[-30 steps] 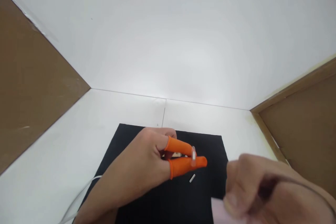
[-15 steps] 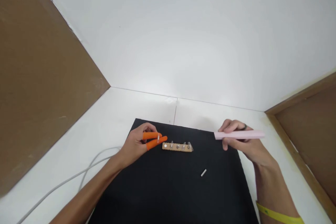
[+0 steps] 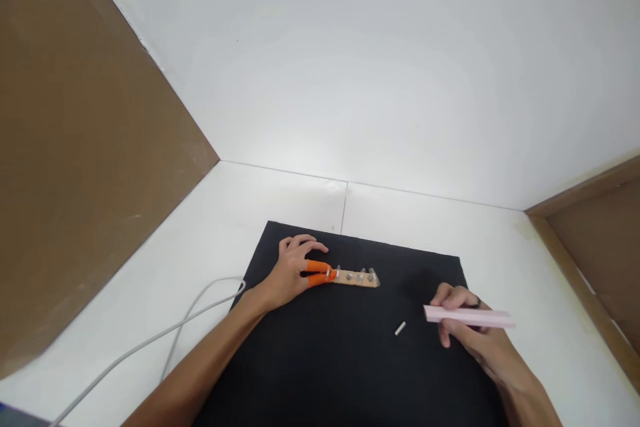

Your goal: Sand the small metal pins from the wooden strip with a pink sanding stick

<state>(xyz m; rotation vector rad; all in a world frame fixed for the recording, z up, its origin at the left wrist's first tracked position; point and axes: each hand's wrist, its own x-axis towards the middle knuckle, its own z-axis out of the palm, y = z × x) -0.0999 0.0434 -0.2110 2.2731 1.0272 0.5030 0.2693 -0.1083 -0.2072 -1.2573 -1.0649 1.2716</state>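
Observation:
My left hand point(image 3: 295, 268) has orange sleeves on its thumb and index finger. Those two fingers pinch a small clear tube point(image 3: 328, 274) at the left end of a tan wooden strip point(image 3: 355, 282), hiding that end. Whether the tube sits in the strip I cannot tell. Other small clear tubes point(image 3: 372, 275) stand along the strip, the rightmost leaning. My right hand point(image 3: 467, 327) is closed around a long pale pink bar point(image 3: 473, 317), held level over the right side. Between the hands, a short white stick point(image 3: 400, 328) lies at a slant.
Everything lies on a black mat point(image 3: 345, 367) over a white surface. A grey cable point(image 3: 145, 341) curves in from the left. Brown panels point(image 3: 100, 147) flank both sides, and a white wall point(image 3: 370, 67) rises behind.
My left hand has moved right, bringing the clear tube from beside the strip to its left end. My right hand has lowered with the pink bar. The view has shifted slightly.

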